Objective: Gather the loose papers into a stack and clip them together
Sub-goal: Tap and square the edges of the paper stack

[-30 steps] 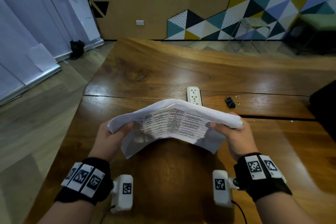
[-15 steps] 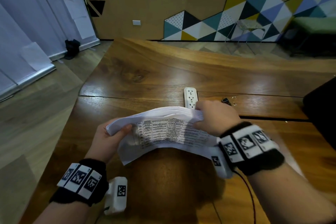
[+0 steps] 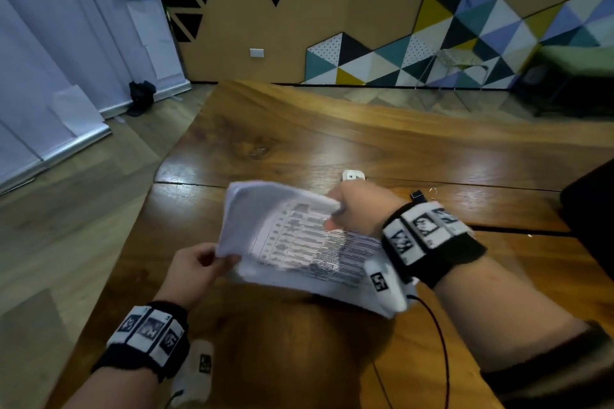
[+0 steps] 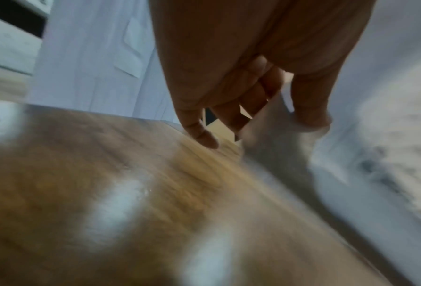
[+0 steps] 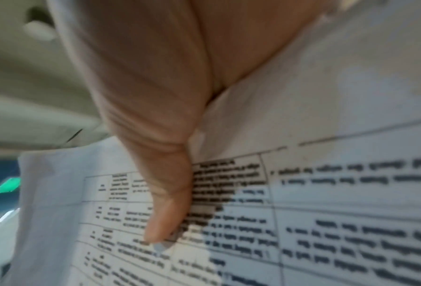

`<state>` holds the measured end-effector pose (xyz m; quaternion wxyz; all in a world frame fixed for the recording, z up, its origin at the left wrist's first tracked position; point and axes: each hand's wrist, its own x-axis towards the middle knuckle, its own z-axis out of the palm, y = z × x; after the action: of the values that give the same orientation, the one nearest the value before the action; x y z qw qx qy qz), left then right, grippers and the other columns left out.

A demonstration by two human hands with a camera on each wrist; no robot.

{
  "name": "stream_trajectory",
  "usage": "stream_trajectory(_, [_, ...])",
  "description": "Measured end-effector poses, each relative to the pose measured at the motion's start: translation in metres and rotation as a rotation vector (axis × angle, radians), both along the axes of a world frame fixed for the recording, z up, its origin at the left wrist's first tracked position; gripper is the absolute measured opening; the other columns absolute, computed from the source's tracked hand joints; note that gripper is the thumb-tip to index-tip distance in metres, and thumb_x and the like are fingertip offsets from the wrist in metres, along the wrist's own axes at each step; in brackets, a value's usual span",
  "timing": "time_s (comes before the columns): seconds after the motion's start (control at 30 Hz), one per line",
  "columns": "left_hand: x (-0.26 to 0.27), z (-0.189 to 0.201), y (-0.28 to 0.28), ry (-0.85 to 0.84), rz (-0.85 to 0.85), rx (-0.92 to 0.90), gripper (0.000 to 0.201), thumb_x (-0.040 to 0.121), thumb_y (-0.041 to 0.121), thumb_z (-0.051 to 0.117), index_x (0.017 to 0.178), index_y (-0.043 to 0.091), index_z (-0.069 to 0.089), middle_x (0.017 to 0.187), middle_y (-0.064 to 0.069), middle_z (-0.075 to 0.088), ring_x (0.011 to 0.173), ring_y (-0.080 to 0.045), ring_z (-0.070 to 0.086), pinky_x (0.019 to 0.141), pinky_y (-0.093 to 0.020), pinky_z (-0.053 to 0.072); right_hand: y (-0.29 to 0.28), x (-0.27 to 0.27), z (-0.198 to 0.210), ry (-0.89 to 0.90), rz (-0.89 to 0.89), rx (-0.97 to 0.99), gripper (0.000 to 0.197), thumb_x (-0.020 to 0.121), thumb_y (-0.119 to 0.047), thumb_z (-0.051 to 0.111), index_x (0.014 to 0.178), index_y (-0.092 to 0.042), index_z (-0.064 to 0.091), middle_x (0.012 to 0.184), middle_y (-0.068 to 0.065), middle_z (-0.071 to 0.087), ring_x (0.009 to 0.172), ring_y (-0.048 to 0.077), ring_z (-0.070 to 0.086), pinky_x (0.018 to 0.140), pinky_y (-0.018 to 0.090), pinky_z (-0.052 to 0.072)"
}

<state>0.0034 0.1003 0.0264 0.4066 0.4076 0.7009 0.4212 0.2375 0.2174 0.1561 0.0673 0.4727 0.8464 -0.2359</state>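
Observation:
A stack of white printed papers (image 3: pixel 299 242) with tables of text is held above the wooden table (image 3: pixel 299 149), tilted and blurred. My right hand (image 3: pixel 352 206) grips its far edge, and in the right wrist view the thumb (image 5: pixel 165 212) presses on the top sheet (image 5: pixel 326 193). My left hand (image 3: pixel 199 266) pinches the near left corner, thumb (image 4: pixel 309 116) on the paper (image 4: pixel 375 154). A black binder clip (image 3: pixel 418 195) lies on the table just behind my right wrist, partly hidden.
A white power strip (image 3: pixel 354 175) lies on the table beyond the papers, mostly hidden by my right hand. A dark object (image 3: pixel 591 202) sits at the table's right edge. A thin cable (image 3: pixel 438 342) trails from my right wrist.
My right hand left the stack's right end and took hold of its far edge. The stack has swung and tilted, and my left hand now holds its near left corner, lower than before.

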Motion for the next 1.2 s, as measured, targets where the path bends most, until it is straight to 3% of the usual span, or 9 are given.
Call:
stream_trajectory(0.13, [0.005,0.033,0.022,-0.563,0.150,0.167,0.061,0.058,0.032,0.080,0.108,0.000,0.065,0.114,-0.022,0.070,0.097,-0.029,0.068,0.074,-0.034,0.061,0.011,0.048,0.001,0.376,-0.230,-0.166,0.032,0.080,-0.025,0.074,0.056,-0.018,0.055,0.053,-0.006,0.046,0.049,0.011,0.040,0.054,0.024,0.033])
stream_trajectory(0.23, [0.027,0.074,0.047,-0.824,0.034,0.376,0.063,0.060,0.027,0.085,0.116,0.006,0.066,0.127,-0.022,0.065,0.112,-0.033,0.064,0.092,-0.043,0.056,0.010,0.065,-0.006,0.737,-0.360,-0.236,0.029,0.076,-0.030,0.077,0.084,-0.003,0.070,0.078,0.020,0.067,0.073,0.020,0.058,0.074,0.031,0.045])
stream_trajectory(0.37, [0.047,0.115,0.064,-0.612,-0.063,0.508,0.024,0.064,0.027,0.077,0.088,0.022,0.079,0.093,-0.001,0.079,0.086,-0.017,0.074,0.073,-0.031,0.060,-0.001,0.075,-0.004,1.031,-0.429,-0.185,0.024,0.072,-0.018,0.079,0.093,-0.010,0.075,0.097,0.011,0.076,0.096,0.027,0.071,0.096,0.049,0.050])
stream_trajectory(0.5, [0.055,0.102,0.057,-0.371,-0.148,0.460,0.039,0.063,0.033,0.086,0.097,0.017,0.076,0.092,-0.005,0.079,0.082,-0.020,0.074,0.073,-0.038,0.058,-0.012,0.079,-0.010,1.097,-0.459,-0.195,0.044,0.076,-0.001,0.074,0.047,-0.035,0.071,0.053,-0.014,0.069,0.056,-0.004,0.067,0.089,0.033,0.051])
stream_trajectory(0.6, [0.066,0.087,0.050,-0.255,-0.169,0.446,0.021,0.080,0.007,0.074,0.095,0.021,0.076,0.089,-0.006,0.078,0.081,-0.020,0.073,0.073,-0.042,0.058,-0.020,0.070,-0.020,1.178,-0.388,-0.193,0.034,0.072,-0.004,0.077,0.094,-0.029,0.076,0.101,-0.001,0.077,0.099,0.017,0.072,0.098,0.050,0.049])
stream_trajectory(0.7, [0.066,0.085,0.049,-0.251,-0.171,0.437,0.016,0.077,0.013,0.072,0.088,0.024,0.076,0.086,-0.005,0.078,0.079,-0.021,0.073,0.072,-0.043,0.058,-0.022,0.065,-0.025,1.268,-0.387,-0.180,0.038,0.071,-0.012,0.077,0.106,-0.028,0.072,0.112,0.002,0.074,0.109,0.022,0.068,0.099,0.049,0.048])
stream_trajectory(0.9, [0.069,0.103,0.046,-0.349,-0.084,0.555,0.039,0.066,0.018,0.084,0.099,0.006,0.069,0.081,-0.002,0.077,0.075,-0.012,0.073,0.064,-0.023,0.057,-0.023,0.065,-0.017,1.386,-0.362,-0.067,0.021,0.070,-0.015,0.078,0.089,-0.011,0.070,0.079,-0.003,0.076,0.077,0.012,0.072,0.073,0.025,0.054])
stream_trajectory(1.03, [0.074,0.116,0.046,-0.354,-0.013,0.622,0.034,0.069,0.051,0.076,0.085,0.021,0.071,0.083,-0.002,0.073,0.076,-0.019,0.068,0.064,-0.033,0.056,-0.026,0.057,-0.005,1.374,-0.401,0.066,0.028,0.074,-0.050,0.068,0.079,-0.022,0.074,0.077,-0.002,0.070,0.077,0.022,0.063,0.077,0.039,0.048])
stream_trajectory(1.2, [0.078,0.123,0.051,-0.338,0.066,0.598,0.029,0.090,0.036,0.051,0.073,0.021,0.069,0.078,-0.009,0.063,0.073,-0.020,0.058,0.067,-0.035,0.046,-0.024,0.049,0.001,1.335,-0.460,0.160,0.024,0.082,-0.038,0.061,0.068,-0.023,0.072,0.062,-0.009,0.063,0.067,0.015,0.057,0.071,0.033,0.043])
